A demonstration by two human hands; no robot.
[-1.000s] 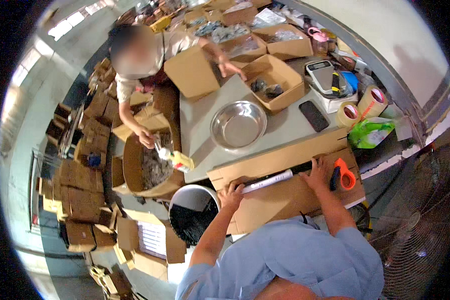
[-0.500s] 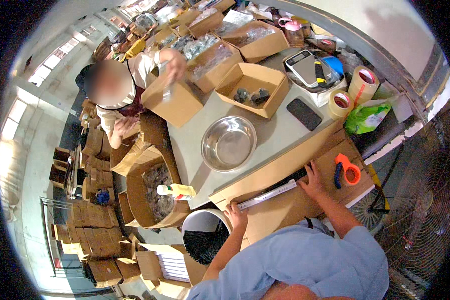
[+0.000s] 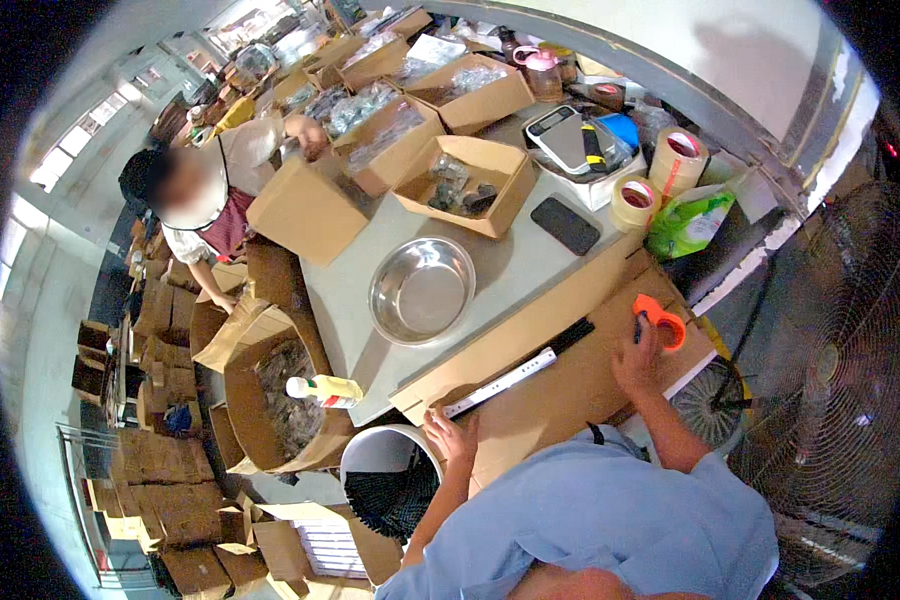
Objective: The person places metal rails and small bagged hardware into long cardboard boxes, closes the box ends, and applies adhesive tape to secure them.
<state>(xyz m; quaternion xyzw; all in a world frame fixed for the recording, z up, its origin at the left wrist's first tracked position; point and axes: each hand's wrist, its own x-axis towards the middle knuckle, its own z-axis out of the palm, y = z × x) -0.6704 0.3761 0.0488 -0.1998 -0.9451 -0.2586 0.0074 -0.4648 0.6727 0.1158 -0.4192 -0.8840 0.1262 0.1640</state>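
head | left fisheye | faces down | table [image 3: 515, 277] close below

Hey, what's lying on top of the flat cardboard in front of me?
On the cardboard I see a white bar, a black strip and an orange tool. Whatever lies under your left hand, your right hand or the bar is covered.

A round steel basin [image 3: 422, 291] sits near the centre of the frame on a grey table [image 3: 350, 290]. Above it stands an open cardboard box [image 3: 483, 218] of dark pieces, with a black phone [image 3: 566, 225] to its right. Toward the upper right are a white scale [image 3: 560, 138], two rolls of tape [image 3: 676, 168] and a green packet [image 3: 692, 222]; a round fan grille [image 3: 835, 370] fills the lower right.
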